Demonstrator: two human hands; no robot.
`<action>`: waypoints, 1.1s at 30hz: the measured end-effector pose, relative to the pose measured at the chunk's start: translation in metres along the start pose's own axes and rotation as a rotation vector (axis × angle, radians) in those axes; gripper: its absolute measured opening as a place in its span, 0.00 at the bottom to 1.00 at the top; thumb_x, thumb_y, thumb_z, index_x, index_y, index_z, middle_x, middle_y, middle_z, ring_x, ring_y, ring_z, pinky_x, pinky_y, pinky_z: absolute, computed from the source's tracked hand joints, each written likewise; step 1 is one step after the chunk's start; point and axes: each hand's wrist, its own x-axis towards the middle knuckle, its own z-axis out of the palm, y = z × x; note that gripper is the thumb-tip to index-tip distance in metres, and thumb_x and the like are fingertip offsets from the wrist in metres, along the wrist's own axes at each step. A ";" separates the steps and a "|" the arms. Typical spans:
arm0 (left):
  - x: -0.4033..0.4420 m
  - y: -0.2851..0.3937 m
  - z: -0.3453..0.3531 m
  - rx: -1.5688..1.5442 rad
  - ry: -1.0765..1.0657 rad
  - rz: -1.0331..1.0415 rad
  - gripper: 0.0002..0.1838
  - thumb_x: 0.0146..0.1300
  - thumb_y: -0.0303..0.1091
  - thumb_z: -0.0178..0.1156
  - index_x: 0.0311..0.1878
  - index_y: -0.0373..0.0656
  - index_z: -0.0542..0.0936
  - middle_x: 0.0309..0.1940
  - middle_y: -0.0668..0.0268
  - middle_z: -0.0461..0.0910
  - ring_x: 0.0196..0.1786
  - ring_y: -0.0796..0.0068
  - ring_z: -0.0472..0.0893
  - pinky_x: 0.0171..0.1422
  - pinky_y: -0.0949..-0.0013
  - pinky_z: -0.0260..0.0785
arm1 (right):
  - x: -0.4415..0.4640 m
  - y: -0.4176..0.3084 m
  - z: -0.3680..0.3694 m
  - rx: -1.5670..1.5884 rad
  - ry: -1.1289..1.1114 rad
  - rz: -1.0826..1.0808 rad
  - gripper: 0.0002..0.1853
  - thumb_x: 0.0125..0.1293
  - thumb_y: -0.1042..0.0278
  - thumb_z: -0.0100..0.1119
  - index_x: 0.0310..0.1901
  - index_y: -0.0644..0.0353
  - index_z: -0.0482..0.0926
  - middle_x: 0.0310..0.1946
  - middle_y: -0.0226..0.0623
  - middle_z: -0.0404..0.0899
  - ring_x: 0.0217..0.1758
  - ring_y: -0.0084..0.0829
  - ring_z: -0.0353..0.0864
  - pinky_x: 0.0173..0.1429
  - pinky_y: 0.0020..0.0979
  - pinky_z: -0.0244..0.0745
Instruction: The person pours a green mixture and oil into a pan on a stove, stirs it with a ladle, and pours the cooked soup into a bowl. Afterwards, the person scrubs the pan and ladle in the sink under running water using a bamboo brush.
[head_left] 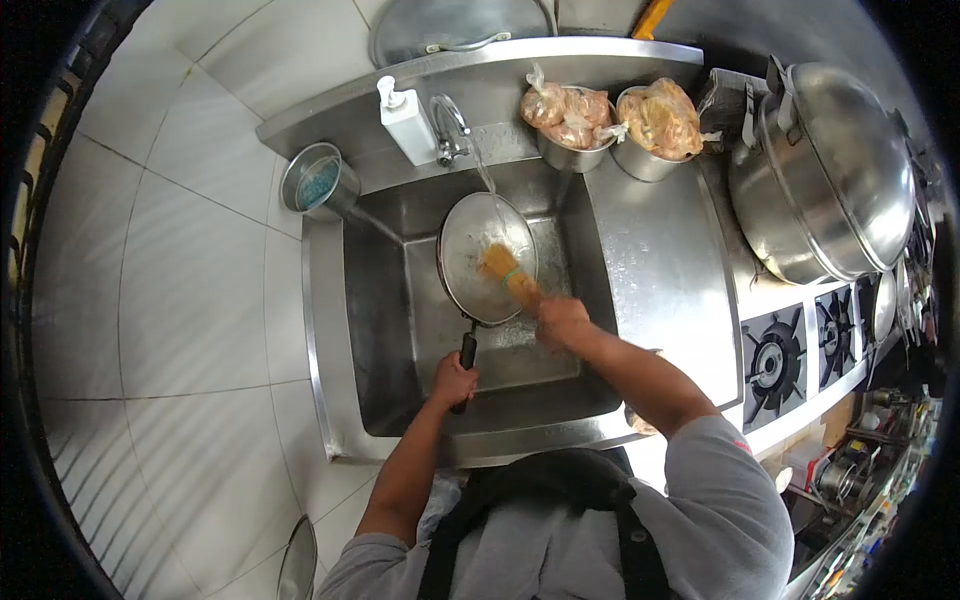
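My left hand (455, 381) is wrapped round the black handle of a round metal pan (470, 275), tilted over the steel sink (400, 340). In my right hand (562, 323) is a light brown bristle brush (517, 284), its bristles against the inside of the pan. Water runs from the curved faucet (450, 125) onto the pan's upper part.
Behind the sink stand a white pump bottle (410, 125) and two steel pots with bagged food (658, 118). A metal container (320, 180) is at the left corner. Right are a large steamer pot (815, 180) and gas burners (772, 362).
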 end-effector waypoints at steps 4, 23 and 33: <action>0.008 -0.007 0.004 -0.018 -0.090 0.022 0.06 0.57 0.25 0.57 0.35 0.40 0.69 0.17 0.65 0.72 0.14 0.74 0.72 0.18 0.67 0.67 | -0.036 -0.017 -0.016 0.319 -0.252 0.055 0.23 0.56 0.62 0.60 0.54 0.59 0.76 0.48 0.48 0.81 0.45 0.43 0.84 0.49 0.41 0.79; -0.001 -0.006 0.040 -0.115 -0.274 0.017 0.09 0.54 0.24 0.57 0.37 0.38 0.68 0.18 0.62 0.73 0.15 0.71 0.75 0.19 0.66 0.69 | 0.092 0.010 0.049 1.085 0.190 0.123 0.51 0.48 0.56 0.67 0.73 0.56 0.52 0.56 0.56 0.74 0.59 0.44 0.76 0.61 0.35 0.69; 0.002 0.006 0.029 -0.159 -0.271 0.036 0.11 0.55 0.24 0.59 0.39 0.40 0.68 0.18 0.61 0.73 0.15 0.70 0.75 0.20 0.64 0.70 | 0.013 0.005 -0.001 0.281 0.019 -0.106 0.24 0.60 0.54 0.50 0.51 0.61 0.79 0.51 0.57 0.76 0.55 0.52 0.76 0.60 0.42 0.70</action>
